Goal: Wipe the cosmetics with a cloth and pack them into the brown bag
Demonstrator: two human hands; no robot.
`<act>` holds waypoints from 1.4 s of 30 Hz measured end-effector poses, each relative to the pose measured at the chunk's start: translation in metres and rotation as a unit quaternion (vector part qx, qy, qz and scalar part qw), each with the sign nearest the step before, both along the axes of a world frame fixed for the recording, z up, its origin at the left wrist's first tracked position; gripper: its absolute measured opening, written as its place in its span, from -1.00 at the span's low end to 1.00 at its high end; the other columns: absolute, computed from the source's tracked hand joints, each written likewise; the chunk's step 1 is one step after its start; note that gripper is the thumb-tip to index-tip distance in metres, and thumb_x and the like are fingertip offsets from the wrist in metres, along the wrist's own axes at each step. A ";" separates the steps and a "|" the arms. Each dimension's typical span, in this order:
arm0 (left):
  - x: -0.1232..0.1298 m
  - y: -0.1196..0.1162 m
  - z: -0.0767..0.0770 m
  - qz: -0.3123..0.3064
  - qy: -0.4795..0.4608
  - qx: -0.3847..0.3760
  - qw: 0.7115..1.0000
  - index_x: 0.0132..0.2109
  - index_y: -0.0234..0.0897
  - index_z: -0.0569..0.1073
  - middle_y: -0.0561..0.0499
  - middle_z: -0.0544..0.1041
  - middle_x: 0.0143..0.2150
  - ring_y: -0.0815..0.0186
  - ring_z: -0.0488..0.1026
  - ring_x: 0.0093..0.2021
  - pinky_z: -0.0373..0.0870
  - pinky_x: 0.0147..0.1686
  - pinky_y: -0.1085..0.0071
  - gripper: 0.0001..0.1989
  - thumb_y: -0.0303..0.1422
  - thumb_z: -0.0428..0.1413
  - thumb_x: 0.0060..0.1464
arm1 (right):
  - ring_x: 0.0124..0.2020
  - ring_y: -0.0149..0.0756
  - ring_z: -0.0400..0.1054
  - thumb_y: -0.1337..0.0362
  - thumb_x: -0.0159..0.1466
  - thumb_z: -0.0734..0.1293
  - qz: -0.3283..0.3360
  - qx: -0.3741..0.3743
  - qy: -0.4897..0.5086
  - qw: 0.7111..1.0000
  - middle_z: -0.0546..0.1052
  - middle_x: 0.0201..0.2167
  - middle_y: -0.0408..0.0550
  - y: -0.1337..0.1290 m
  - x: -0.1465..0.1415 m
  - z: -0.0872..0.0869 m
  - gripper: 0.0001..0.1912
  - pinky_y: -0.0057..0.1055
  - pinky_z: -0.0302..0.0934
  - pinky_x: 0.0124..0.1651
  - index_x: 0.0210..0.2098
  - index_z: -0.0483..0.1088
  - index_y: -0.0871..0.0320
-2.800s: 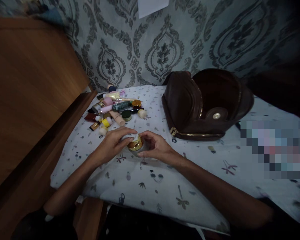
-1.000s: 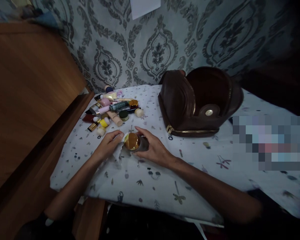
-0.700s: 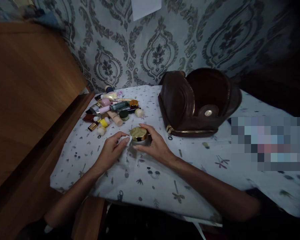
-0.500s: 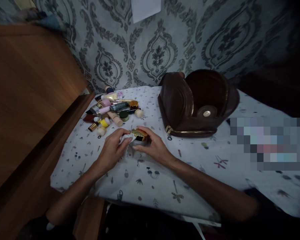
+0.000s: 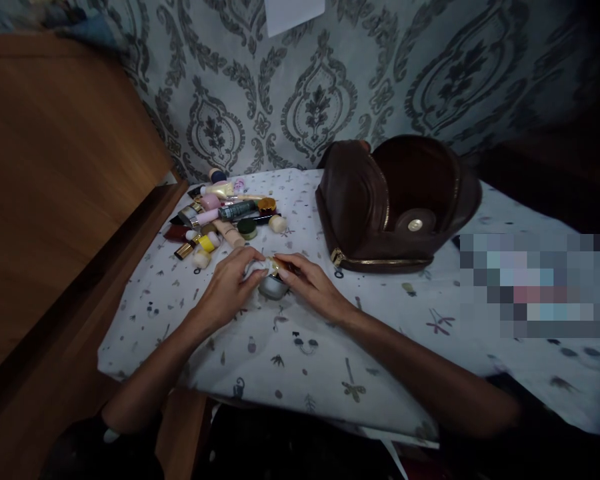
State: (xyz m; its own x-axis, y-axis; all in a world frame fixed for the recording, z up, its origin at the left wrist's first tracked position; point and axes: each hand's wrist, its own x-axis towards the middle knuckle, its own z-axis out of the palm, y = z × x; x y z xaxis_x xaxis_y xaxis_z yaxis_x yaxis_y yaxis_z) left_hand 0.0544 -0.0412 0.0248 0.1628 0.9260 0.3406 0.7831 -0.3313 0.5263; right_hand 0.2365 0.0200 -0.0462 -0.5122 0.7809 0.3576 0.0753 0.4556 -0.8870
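Between my hands, over the patterned white cloth, is a small rounded jar (image 5: 274, 287) with a gold lid and a silvery-grey lower part. My left hand (image 5: 230, 283) pinches a crumpled white wipe (image 5: 254, 268) against the jar's left side. The fingers of my right hand (image 5: 313, 283) close on the gold lid from the right and partly cover it. Just beyond my left hand lies a pile of cosmetics, with a beige tube (image 5: 229, 233), a dark green-lidded jar (image 5: 247, 229) and a pink tube (image 5: 206, 217) among them.
An open brown leather bag (image 5: 353, 200) with gold zips stands at the right on the cloth-covered surface (image 5: 280, 373). Wooden furniture (image 5: 65, 153) rises at the left edge. Patterned wallpaper is behind. A blurred patch covers something at the far right.
My right hand's fingers have closed further over the gold lid. The jar has tilted, so more of its silvery-grey part shows. My left hand still holds the wipe against it.
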 end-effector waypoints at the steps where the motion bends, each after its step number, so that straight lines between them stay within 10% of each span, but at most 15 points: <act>1: 0.000 0.001 0.001 -0.002 -0.004 -0.009 1.000 -0.14 -0.26 0.45 0.01 0.52 -0.24 0.25 0.45 -0.23 0.36 -0.22 0.39 -0.88 -0.37 0.08 0.18 | 0.01 -0.18 0.39 -0.01 0.34 0.24 -0.001 -0.006 0.003 1.000 0.48 -0.04 0.04 0.000 0.000 -0.001 -0.54 -0.21 0.31 0.08 0.10 0.39 0.11; 12: -0.016 0.007 -0.001 0.004 0.097 0.058 0.994 -0.13 -0.25 0.43 -0.02 0.48 -0.15 0.19 0.41 -0.08 0.36 -0.08 0.29 -0.71 -0.62 0.01 0.02 | 0.05 -0.13 0.38 -0.01 0.34 0.25 0.000 -0.044 0.012 0.999 0.46 0.02 0.08 -0.001 -0.001 -0.001 -0.51 -0.13 0.32 0.09 0.15 0.37 0.11; 26: -0.019 -0.001 0.004 -0.124 0.071 -0.058 0.988 0.22 -0.18 0.25 -0.08 0.33 0.05 0.15 0.33 0.10 0.35 0.11 0.18 -0.38 -0.63 -0.05 0.00 | 0.03 -0.11 0.40 -0.02 0.34 0.25 -0.008 -0.029 0.009 0.999 0.48 0.02 0.06 0.002 0.000 -0.004 -0.54 -0.08 0.34 0.07 0.14 0.39 0.03; 42: -0.019 0.007 -0.011 -0.043 -0.078 -0.025 0.996 -0.10 -0.24 0.52 0.01 0.59 -0.15 0.22 0.49 -0.14 0.39 -0.08 0.35 -0.75 -0.49 0.06 0.07 | 0.01 -0.13 0.40 -0.05 0.31 0.28 -0.003 -0.062 0.025 0.998 0.46 -0.01 0.06 0.001 -0.001 -0.003 -0.51 -0.12 0.36 0.05 0.12 0.41 0.05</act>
State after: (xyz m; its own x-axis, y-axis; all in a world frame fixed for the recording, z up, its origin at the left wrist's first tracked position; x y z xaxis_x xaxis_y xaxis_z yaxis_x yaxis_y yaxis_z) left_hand 0.0357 -0.0337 0.0142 0.1902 0.9274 0.3220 0.6607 -0.3635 0.6568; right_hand 0.2354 0.0210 -0.0496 -0.4904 0.8239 0.2840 0.0313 0.3423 -0.9391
